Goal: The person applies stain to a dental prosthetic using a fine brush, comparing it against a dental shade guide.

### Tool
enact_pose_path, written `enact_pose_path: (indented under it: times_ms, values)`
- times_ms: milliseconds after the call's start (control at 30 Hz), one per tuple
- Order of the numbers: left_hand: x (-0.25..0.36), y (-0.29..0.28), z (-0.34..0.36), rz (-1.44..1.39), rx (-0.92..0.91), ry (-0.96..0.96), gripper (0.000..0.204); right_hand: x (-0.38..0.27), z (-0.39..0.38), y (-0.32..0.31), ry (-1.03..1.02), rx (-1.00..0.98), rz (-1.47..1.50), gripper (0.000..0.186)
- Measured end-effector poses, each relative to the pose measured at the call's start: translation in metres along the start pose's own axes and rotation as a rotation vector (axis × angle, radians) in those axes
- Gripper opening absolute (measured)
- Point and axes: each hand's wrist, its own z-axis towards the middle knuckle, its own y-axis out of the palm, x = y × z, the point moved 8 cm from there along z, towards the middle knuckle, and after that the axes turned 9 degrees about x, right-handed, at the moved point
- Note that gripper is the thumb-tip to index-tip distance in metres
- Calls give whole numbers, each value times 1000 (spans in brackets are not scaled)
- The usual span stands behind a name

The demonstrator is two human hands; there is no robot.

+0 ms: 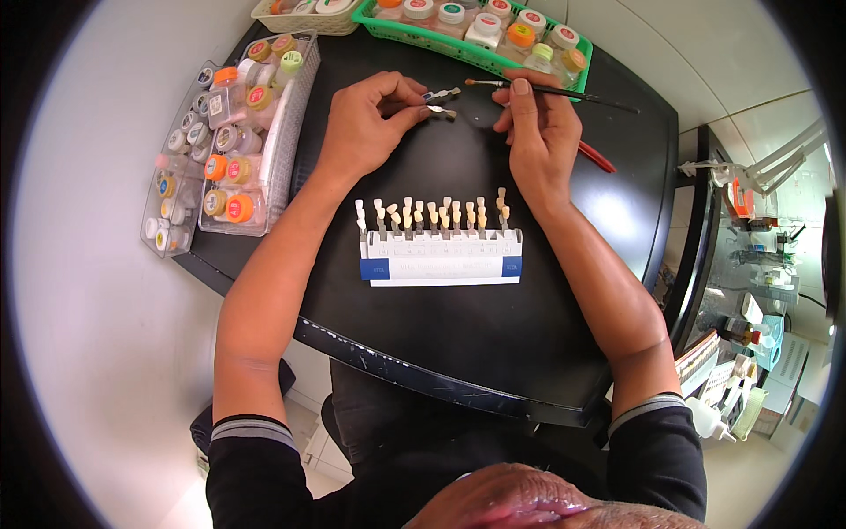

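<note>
As we look down at a black table (pixel 476 344), our left hand (pixel 374 123) pinches two small tooth-shade tabs (pixel 443 93) between thumb and fingers, its grip closed, with the tabs' ends sticking out to the right over the far part of the table. Our right hand (pixel 542 128) has its grip closed on a slim dark brush (pixel 604 102), the brown tip pointing left toward the tabs but apart from them. Nearer to us, a white and blue holder (pixel 441 266) carries a row of upright shade tabs. By our judgement, two tabs are out and the brush is in hand, while the row stands untouched. We cannot tell whether brushing has begun or how much is left.
</note>
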Motion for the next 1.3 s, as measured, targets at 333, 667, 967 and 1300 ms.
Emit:
enact_pose_path:
  times_ms: [333, 667, 967, 1300]
  values:
    - [-2, 2, 1, 10, 4, 5, 10, 9, 1, 7, 11, -49, -84, 24]
    - [1, 2, 0, -20, 29, 17, 10, 4, 0, 8, -79, -30, -187, 22]
    - [3, 1, 0, 29, 24, 9, 10, 5, 0, 7, -9, -11, -194, 22]
    - [1, 2, 0, 42, -2, -12, 10, 3, 1, 6, -47, -12, -162, 21]
